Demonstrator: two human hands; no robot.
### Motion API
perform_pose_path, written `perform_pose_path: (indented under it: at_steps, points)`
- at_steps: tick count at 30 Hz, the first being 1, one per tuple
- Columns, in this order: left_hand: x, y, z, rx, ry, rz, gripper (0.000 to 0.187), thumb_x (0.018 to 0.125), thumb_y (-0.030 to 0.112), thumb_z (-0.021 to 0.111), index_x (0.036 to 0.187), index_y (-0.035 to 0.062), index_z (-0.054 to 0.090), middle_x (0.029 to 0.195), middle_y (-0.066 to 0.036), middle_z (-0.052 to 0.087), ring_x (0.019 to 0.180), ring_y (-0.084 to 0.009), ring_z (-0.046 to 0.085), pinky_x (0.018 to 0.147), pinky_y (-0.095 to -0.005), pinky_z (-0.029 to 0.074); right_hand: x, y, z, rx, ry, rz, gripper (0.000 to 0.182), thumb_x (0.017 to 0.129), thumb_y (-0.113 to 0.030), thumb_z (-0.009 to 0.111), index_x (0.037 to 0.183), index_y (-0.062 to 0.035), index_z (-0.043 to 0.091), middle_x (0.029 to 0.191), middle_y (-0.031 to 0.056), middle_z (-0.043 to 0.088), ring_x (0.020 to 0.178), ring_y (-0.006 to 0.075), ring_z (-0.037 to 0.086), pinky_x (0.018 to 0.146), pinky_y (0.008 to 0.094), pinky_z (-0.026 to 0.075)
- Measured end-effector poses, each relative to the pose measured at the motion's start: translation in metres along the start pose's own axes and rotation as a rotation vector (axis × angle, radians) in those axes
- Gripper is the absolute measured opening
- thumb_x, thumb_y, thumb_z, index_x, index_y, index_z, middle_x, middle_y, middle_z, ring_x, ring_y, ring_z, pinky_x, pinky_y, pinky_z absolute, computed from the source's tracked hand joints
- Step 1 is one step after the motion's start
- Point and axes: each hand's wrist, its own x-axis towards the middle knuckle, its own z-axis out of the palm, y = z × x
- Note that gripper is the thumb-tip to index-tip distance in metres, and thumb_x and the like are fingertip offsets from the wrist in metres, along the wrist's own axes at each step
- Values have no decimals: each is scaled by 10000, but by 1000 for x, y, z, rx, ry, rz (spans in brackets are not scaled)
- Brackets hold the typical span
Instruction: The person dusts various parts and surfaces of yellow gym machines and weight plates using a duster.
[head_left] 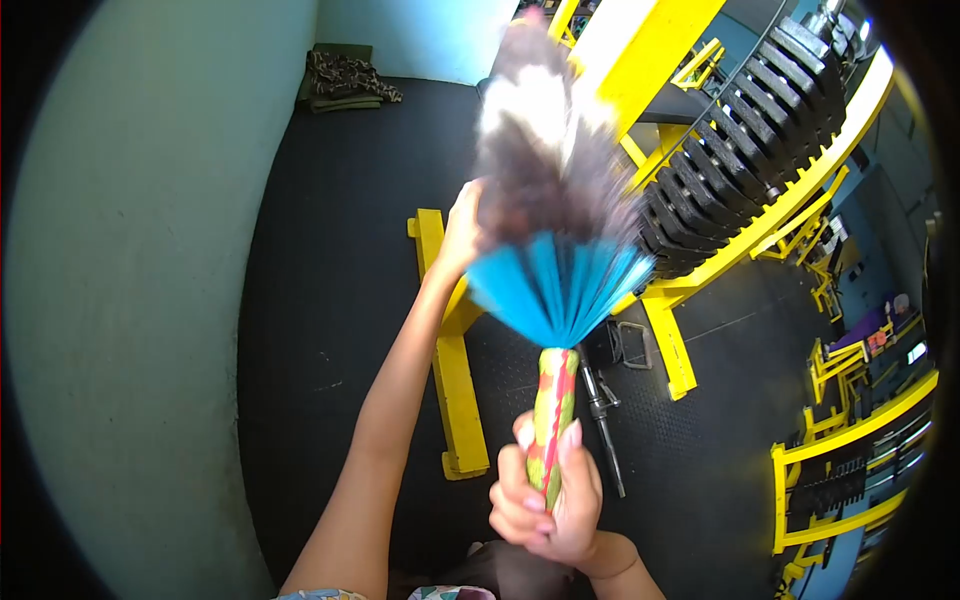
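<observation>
My right hand [548,500] is wrapped round the patterned red, yellow and green handle [552,420] of a feather duster [560,285]. Its feathers are bright blue at the base, then dark brown and white toward the tip, and they are blurred. The duster points up and away from me, in front of a yellow gym machine [650,50]. My left hand [462,232] reaches forward beside the machine, left of the feathers. The duster covers its fingers, so whether it grips the frame is hidden.
A stack of black weight plates [745,150] rises at the right within the yellow frame. A yellow foot bar [455,390] and a metal bar [603,420] are low down. Folded camouflage cloth [345,78] lies by the wall [150,280]. More yellow equipment [850,430] stands at right.
</observation>
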Motion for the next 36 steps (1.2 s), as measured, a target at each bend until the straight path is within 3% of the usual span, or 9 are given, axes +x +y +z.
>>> perform_pose_path:
  at_steps: [4, 6, 7, 12, 20, 21, 32, 34, 36]
  points:
    - [-11, 6, -3, -54, -81, 110, 566, 615, 177, 667, 1090, -41, 451, 867, -183, 551, 801, -294, 552, 718, -364, 457, 3, 15, -34, -112, 95, -7, 318, 937, -373, 253, 985, -88, 385, 585, 30, 349, 378, 62, 276, 347, 192, 253]
    - [-32, 8, -10, -800, 25, -355, 400, 687, 108, 615, 1041, -29, 487, 812, -148, 571, 741, -248, 558, 673, -342, 468, 0, 20, -44, -104, 221, 109, 313, 933, -373, 279, 967, -82, 390, 585, 16, 343, 380, 49, 266, 343, 182, 240]
    - [-29, 0, -20, -323, -130, 42, 306, 724, 60, 571, 1013, -17, 506, 842, -125, 585, 729, -217, 556, 679, -320, 471, -2, 18, -47, -67, 244, 149, 313, 932, -373, 285, 964, -80, 390, 583, 17, 342, 380, 50, 264, 340, 181, 238]
    - [-57, -6, -16, 153, -112, -103, 701, 617, 185, 690, 1214, 42, 351, 1118, -190, 436, 1068, -323, 425, 923, -371, 357, -9, 12, -33, -256, 181, -11, 320, 931, -380, 276, 974, -74, 355, 567, 34, 347, 368, 54, 281, 329, 185, 245]
    - [-89, -51, -13, -407, -2, -259, 524, 667, 169, 652, 1118, -1, 447, 1077, -185, 483, 1037, -297, 472, 911, -341, 373, 9, 34, -67, -127, 360, 183, 301, 932, -365, 298, 948, -73, 373, 592, 23, 351, 373, 46, 249, 336, 183, 221]
    - [-89, -62, -21, -291, -300, -356, 510, 675, 173, 643, 1114, -5, 454, 1075, -197, 486, 1041, -302, 471, 908, -345, 373, 9, 34, -69, -69, 374, 217, 294, 932, -358, 307, 946, -72, 376, 590, 17, 348, 374, 41, 245, 336, 179, 220]
    - [-128, -90, -15, -122, -121, -162, 533, 676, 246, 674, 1110, 13, 469, 1054, -187, 521, 1025, -320, 490, 889, -359, 383, 20, 41, -91, -209, 380, 165, 294, 929, -355, 326, 925, -68, 390, 590, 16, 358, 387, 41, 273, 343, 179, 233]
    - [-145, -102, -17, -381, -122, -435, 401, 735, 222, 606, 1061, 12, 505, 1029, -176, 549, 997, -323, 511, 868, -359, 395, 30, 55, -123, -336, 426, 194, 284, 924, -351, 354, 918, -70, 392, 592, 18, 364, 393, 45, 286, 347, 183, 234]
    - [-162, -133, -14, 68, -256, -443, 342, 758, 192, 553, 1050, 18, 514, 1055, -165, 549, 994, -321, 515, 855, -370, 402, 29, 64, -129, -388, 445, 184, 278, 922, -349, 363, 913, -73, 392, 591, 19, 367, 395, 48, 289, 352, 187, 241]
